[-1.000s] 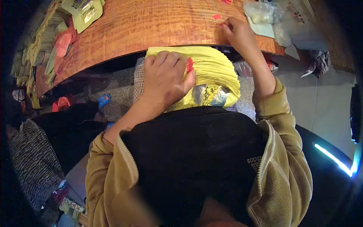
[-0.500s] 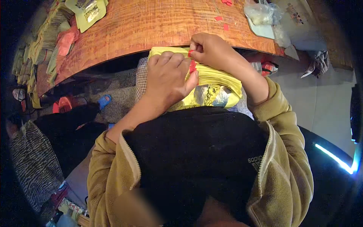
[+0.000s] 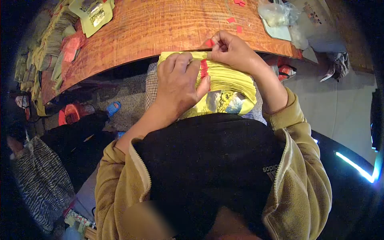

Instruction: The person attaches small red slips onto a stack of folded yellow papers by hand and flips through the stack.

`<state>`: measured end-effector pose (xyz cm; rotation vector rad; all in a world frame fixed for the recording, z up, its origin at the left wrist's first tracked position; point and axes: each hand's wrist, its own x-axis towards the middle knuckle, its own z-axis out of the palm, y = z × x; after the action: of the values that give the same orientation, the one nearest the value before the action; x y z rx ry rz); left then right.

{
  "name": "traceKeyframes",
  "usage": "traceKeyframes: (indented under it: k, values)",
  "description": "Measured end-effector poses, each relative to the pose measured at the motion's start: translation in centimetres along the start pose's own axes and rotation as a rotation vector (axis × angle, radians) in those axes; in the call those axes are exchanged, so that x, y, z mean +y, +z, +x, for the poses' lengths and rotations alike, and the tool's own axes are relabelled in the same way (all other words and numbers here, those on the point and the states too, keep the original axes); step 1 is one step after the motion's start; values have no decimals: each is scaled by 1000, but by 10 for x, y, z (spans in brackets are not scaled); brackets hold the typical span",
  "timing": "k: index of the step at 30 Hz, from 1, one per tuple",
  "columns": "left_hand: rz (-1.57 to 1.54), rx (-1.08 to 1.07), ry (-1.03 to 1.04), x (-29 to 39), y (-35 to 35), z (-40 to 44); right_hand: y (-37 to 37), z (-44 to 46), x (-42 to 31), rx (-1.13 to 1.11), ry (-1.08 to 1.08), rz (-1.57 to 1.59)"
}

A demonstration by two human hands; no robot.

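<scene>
A thick stack of yellow printed paper (image 3: pixel 232 82) lies on my lap, against the table's near edge, its sheets fanned along the right side. A row of red paper pieces (image 3: pixel 204 68) runs up between the fanned sheets. My left hand (image 3: pixel 176 86) is closed over the stack's left part, with the thumb beside the red row. Above the stack's far edge, my right hand (image 3: pixel 234 52) pinches a small red slip of paper (image 3: pixel 210 43) between thumb and forefinger. My left palm hides part of the top sheet.
Loose red slips (image 3: pixel 239 29) lie on the wooden table (image 3: pixel 160 28). Yellow printed sheets (image 3: pixel 94 16) and piled paper bundles (image 3: pixel 50 40) are at the left, near a red plastic bag (image 3: pixel 73 45). A clear plastic bag (image 3: pixel 278 15) sits at right. Another person's legs (image 3: pixel 76 132) are at lower left.
My right hand has moved up and slightly right, off the red row, with a red slip in its fingers. My left hand stays on the stack, its fingers shifted slightly.
</scene>
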<state>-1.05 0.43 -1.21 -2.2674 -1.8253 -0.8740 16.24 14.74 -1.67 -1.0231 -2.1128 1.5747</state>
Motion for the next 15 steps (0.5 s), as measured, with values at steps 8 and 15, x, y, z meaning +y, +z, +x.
traceKeyframes:
  k: [8, 15]
  values:
    - [-12, -25, 11, -7, 1, 1, 2, 12, 9, 27, -25, -131]
    - [46, -105, -2, 1, -3, 5, 8, 6, -10, -48, -147, -288]
